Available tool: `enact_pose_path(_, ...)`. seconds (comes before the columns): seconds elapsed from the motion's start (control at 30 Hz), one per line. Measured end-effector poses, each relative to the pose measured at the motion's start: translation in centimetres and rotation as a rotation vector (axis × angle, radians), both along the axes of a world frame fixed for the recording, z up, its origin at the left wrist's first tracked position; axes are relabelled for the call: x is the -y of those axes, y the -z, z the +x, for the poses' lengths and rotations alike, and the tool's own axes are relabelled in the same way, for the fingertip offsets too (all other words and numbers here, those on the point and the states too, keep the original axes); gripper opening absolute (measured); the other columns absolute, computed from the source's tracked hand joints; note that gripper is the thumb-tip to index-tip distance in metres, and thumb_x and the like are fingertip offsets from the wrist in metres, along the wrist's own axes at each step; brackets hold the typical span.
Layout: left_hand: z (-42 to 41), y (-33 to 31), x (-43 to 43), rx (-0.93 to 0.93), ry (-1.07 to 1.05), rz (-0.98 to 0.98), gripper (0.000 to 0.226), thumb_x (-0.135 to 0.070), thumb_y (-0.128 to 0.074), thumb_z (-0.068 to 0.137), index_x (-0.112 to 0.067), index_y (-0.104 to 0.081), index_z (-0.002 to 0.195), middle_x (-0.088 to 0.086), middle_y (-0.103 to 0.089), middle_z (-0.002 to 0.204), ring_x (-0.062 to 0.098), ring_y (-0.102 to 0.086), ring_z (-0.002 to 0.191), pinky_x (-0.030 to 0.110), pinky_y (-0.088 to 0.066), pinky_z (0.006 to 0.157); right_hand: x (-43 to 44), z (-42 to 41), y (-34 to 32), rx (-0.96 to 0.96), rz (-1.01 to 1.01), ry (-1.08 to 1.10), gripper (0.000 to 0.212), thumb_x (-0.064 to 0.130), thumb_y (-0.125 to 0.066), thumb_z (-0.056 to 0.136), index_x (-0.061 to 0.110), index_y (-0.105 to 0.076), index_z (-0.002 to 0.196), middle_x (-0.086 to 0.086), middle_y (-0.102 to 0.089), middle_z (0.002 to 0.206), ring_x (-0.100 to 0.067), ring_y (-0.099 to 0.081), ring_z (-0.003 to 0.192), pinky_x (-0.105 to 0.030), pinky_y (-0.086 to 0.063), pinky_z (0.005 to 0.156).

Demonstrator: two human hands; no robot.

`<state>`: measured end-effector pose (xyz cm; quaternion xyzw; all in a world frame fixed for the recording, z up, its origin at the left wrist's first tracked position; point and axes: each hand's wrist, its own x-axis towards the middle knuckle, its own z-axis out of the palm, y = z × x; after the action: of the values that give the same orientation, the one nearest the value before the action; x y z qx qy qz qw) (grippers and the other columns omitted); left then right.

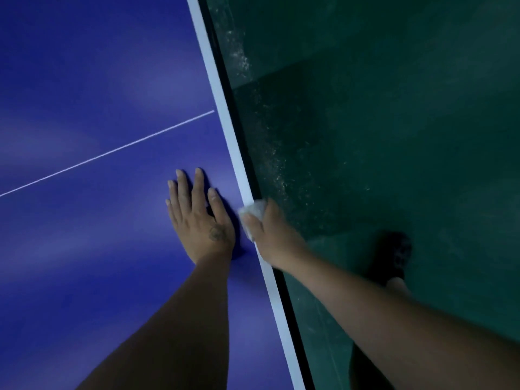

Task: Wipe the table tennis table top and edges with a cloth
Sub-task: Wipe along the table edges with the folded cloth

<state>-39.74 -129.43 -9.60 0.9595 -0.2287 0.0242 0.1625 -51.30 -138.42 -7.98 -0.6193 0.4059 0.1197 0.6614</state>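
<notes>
The blue table tennis table top [84, 94] fills the left half of the view, with a thin white centre line [112, 150] and a white border stripe [225, 108] along its edge. My left hand [199, 218] lies flat on the blue surface, fingers straight, close to the edge. My right hand [273, 235] grips a small white cloth [254, 213] and holds it against the table's edge, thumb over the white stripe and fingers down the side. Most of the cloth is hidden under that hand.
Dark green floor [394, 108] lies to the right of the table, dusty near the edge. My foot in a dark shoe [394, 254] stands on it, close to the table.
</notes>
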Motion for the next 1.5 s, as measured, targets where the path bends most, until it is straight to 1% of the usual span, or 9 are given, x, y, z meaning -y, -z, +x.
enact_pose_path(0.1, 0.2, 0.0, 0.1, -0.003, -0.006, 0.011, 0.048, -0.031, -0.047, 0.114, -0.023, -0.052, 0.161, 0.004, -0.035, 0.175, 0.026, -0.023, 0.166, 0.053, -0.019, 0.134, -1.4, -1.1, 0.7, -0.063, 0.038, 0.000, 0.058, 0.053, -0.048, 0.110, 0.010, -0.040, 0.148, -0.012, -0.047, 0.152, -0.030, -0.056, 0.132, -0.032, -0.040, 0.093)
enact_pose_path(0.4, 0.2, 0.1, 0.1, 0.002, 0.004, 0.025, 0.048, -0.028, -0.049, 0.114, -0.021, -0.052, 0.161, 0.006, -0.035, 0.175, 0.027, -0.025, 0.165, 0.054, -0.021, 0.133, 8.5, 10.3, 1.3, 0.073, 0.015, -0.027, 0.023, 0.041, -0.045, 0.115, 0.033, -0.056, 0.096, -0.011, -0.056, 0.118, -0.021, -0.055, 0.104, -0.041, -0.050, 0.108)
enact_pose_path(0.5, 0.2, 0.1, 0.2, -0.002, -0.001, 0.030, 0.048, -0.027, -0.049, 0.113, -0.021, -0.052, 0.161, 0.007, -0.035, 0.175, 0.029, -0.025, 0.165, 0.055, -0.021, 0.133, 9.1, 11.4, 1.2, 0.007, 0.004, -0.009, 0.039, 0.048, -0.046, 0.113, 0.014, -0.057, 0.129, -0.010, -0.054, 0.129, -0.023, -0.058, 0.113, -0.037, -0.049, 0.104)
enact_pose_path(0.63, 0.4, 0.2, 0.0, 0.012, 0.007, 0.035, 0.047, -0.029, -0.048, 0.113, -0.019, -0.055, 0.159, 0.009, -0.036, 0.174, 0.030, -0.027, 0.165, 0.057, -0.025, 0.131, 5.1, 6.6, 0.5, 0.025, -0.012, 0.050, 0.011, 0.045, -0.050, 0.112, 0.037, -0.052, 0.120, 0.001, -0.057, 0.125, -0.014, -0.056, 0.103, -0.026, -0.042, 0.083)
enact_pose_path(0.77, 0.5, 0.5, -0.3, 0.016, 0.014, 0.044, 0.048, -0.030, -0.047, 0.113, -0.020, -0.054, 0.160, 0.008, -0.035, 0.175, 0.028, -0.024, 0.166, 0.057, -0.025, 0.131, 3.1, 4.9, 0.6, -0.088, 0.009, -0.003, 0.067, 0.055, -0.045, 0.110, 0.013, -0.030, 0.160, -0.007, -0.046, 0.152, -0.030, -0.056, 0.134, -0.033, -0.044, 0.098)
enact_pose_path(0.93, 0.5, 0.6, -0.5, 0.004, 0.030, 0.050, 0.049, -0.032, -0.043, 0.114, -0.020, -0.053, 0.160, 0.008, -0.033, 0.176, 0.029, -0.024, 0.166, 0.058, -0.026, 0.131, 7.8, 11.0, 1.0, -0.040, -0.022, 0.032, 0.030, 0.050, -0.045, 0.112, 0.023, -0.045, 0.126, -0.007, -0.055, 0.134, -0.024, -0.061, 0.114, -0.029, -0.041, 0.087)
enact_pose_path(1.1, 0.5, 1.0, -0.9, -0.016, 0.033, 0.068, 0.050, -0.032, -0.042, 0.114, -0.022, -0.050, 0.163, 0.006, -0.030, 0.178, 0.030, -0.022, 0.166, 0.059, -0.026, 0.130, 14.7, 17.9, 0.4, -0.074, -0.064, -0.070, 0.065, 0.057, -0.038, 0.113, 0.006, -0.037, 0.153, -0.012, -0.047, 0.154, -0.029, -0.056, 0.132, -0.038, -0.044, 0.104)
enact_pose_path(1.4, 0.7, 1.2, -1.1, -0.068, 0.035, 0.088, 0.054, -0.031, -0.040, 0.113, -0.023, -0.043, 0.166, 0.008, -0.027, 0.178, 0.036, -0.022, 0.166, 0.058, -0.021, 0.133, 9.6, 12.1, -0.3, -0.086, 0.009, -0.021, 0.060, 0.047, -0.043, 0.113, 0.016, -0.025, 0.161, 0.003, -0.047, 0.141, -0.017, -0.052, 0.125, -0.028, -0.036, 0.098)
enact_pose_path(1.5, 0.7, 0.9, -1.1, -0.092, 0.045, 0.107, 0.057, -0.032, -0.039, 0.112, -0.026, -0.038, 0.169, 0.009, -0.027, 0.178, 0.037, -0.023, 0.165, 0.058, -0.021, 0.132, 11.5, 14.6, 0.4, -0.069, 0.006, -0.064, 0.040, 0.045, -0.040, 0.113, 0.013, -0.043, 0.137, -0.006, -0.056, 0.123, -0.020, -0.055, 0.105, -0.042, -0.049, 0.101)
